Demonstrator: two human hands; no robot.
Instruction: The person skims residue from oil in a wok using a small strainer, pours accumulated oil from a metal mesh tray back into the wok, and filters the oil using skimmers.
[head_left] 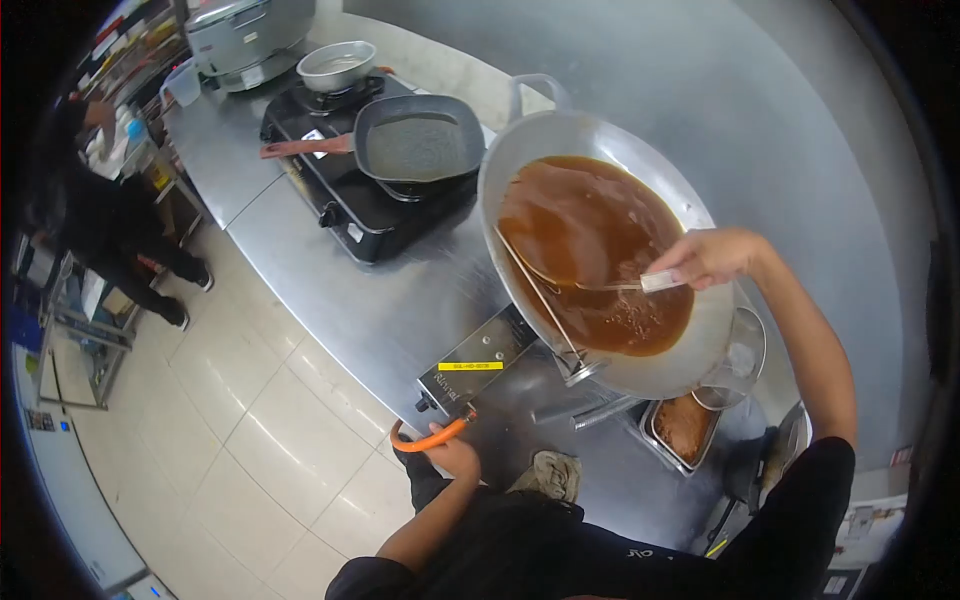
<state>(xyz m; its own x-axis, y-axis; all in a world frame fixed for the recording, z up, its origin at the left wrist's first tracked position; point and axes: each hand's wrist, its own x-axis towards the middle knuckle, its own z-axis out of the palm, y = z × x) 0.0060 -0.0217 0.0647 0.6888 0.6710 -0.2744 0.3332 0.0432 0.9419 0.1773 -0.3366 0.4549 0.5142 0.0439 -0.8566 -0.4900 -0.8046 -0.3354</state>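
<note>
My right hand [705,258] is closed around the pale handle of a skimmer [610,288]. Its thin metal shaft runs left over the brown liquid [590,215] in a large wok [690,372], and its curved rim is partly under the surface. A thin metal rod [540,292] leans across the wok's near-left side. Low at the counter's front edge, my left hand [455,455] is closed at an orange gas hose [408,445] by the burner [475,365]; some of its fingers are hidden. Small bubbles show in the liquid below the right hand.
A square pan [420,140] sits on a black stove [350,215], with a metal bowl [337,66] behind. A strainer [740,350] rests over a tray of brown food [685,430]. A cloth [555,475] lies near my body. Another person [100,210] stands at far left.
</note>
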